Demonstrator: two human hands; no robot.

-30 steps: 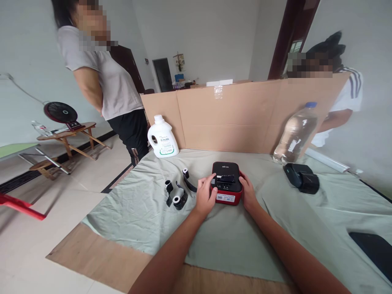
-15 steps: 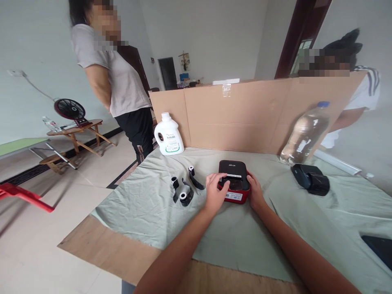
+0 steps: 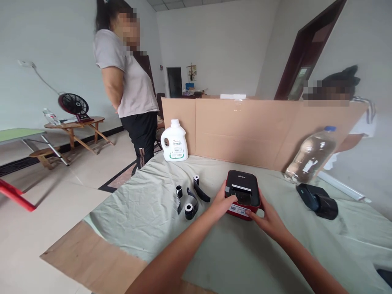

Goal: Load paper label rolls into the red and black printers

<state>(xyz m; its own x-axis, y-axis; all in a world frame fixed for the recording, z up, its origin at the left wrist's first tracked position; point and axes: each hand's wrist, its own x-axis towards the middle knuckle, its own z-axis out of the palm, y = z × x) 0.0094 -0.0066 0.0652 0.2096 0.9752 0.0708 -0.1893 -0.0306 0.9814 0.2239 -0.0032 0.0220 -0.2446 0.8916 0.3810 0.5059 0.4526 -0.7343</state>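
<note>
A small red and black label printer sits on the green cloth, a strip of white showing at the slot in its top. My left hand grips its left side, thumb across the front top edge. On the opposite side my right hand holds it, the thumb pressed to the labelled red front and the fingers along the right side, partly hidden. Left of the printer lie black ribbon rolls with white cores: one near, one farther back, and a small one.
A cardboard panel stands along the back. Before it are a white detergent jug and a large clear bottle with a blue cap. A black device lies at right. One person stands at left, another behind the panel.
My left hand has gone from the printer's top slot to its left side. My right thumb has come round to the front. The printer looks slightly turned, and the view has shifted.
</note>
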